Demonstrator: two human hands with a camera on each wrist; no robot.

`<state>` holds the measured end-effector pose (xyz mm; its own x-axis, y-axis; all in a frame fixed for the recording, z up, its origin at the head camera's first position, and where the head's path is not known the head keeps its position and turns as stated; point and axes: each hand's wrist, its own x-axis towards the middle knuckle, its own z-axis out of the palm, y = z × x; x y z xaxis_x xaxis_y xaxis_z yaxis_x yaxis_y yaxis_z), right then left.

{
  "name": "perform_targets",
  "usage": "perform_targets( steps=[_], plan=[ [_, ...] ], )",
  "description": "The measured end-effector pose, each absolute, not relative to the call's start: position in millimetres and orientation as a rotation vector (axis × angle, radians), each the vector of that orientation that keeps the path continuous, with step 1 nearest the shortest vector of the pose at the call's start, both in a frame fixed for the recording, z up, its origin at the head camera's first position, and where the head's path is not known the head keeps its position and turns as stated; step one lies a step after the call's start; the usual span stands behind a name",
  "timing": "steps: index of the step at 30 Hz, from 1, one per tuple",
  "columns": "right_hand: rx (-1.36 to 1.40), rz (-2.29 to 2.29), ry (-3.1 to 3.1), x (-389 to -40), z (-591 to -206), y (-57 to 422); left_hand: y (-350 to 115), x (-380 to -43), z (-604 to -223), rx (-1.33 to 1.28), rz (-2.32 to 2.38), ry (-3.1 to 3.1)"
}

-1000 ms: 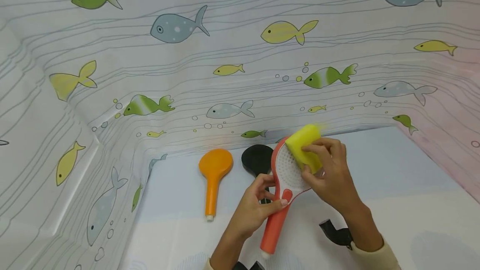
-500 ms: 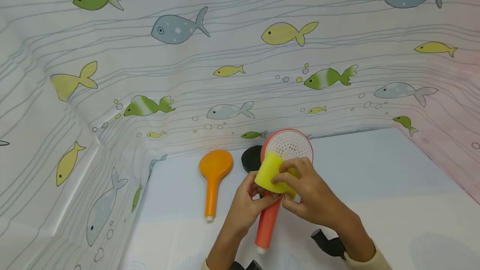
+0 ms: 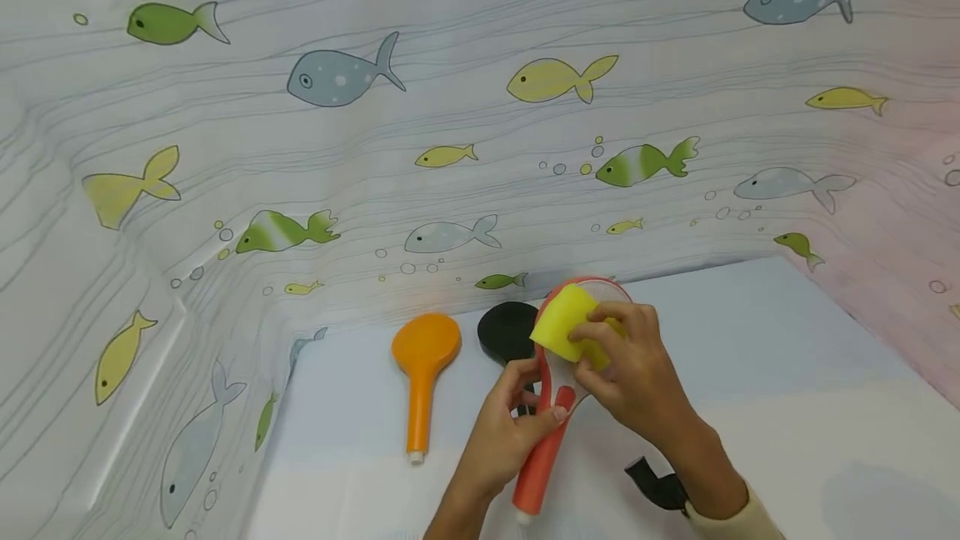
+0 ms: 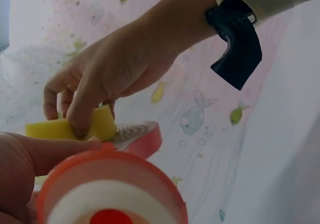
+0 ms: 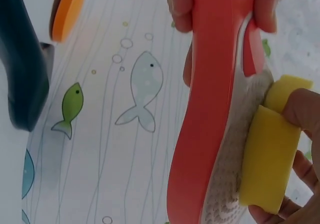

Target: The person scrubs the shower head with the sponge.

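My left hand grips a red shower head around the top of its handle, thumb by the red tab below the white face. The shower head tilts up, its nozzle plate turned toward my right hand. That hand pinches a yellow sponge, bent between thumb and fingers, against the nozzle plate. In the right wrist view the sponge lies flat along the plate's surface. The left wrist view looks along the handle's end, with the sponge beyond my thumb. Most of the nozzle plate is hidden behind the sponge in the head view.
An orange shower head lies face down on the table at the left. Beside it a black shower head is partly covered by my left hand and the red one. A fish-patterned sheet rises behind and at the sides.
The sponge goes from the right side of the nozzle plate down to its base by the handle, then back up onto the plate. My left hand keeps its grip; the head view shifts slightly.
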<state>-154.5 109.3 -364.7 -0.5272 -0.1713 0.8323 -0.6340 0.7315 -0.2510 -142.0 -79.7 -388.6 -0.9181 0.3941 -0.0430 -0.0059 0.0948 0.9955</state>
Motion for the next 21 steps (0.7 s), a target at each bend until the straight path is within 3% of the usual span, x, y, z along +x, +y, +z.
perform_targets(
  steps=[13,21],
  plan=[
    [0.228,0.739,-2.184,-160.4,-366.3,139.0,-84.3,-137.4,-394.3,0.410,1.826,2.091],
    [0.434,0.760,-2.151,-155.2,-359.8,131.1,-80.7,-143.4,-390.2,0.474,1.843,2.081]
  ],
)
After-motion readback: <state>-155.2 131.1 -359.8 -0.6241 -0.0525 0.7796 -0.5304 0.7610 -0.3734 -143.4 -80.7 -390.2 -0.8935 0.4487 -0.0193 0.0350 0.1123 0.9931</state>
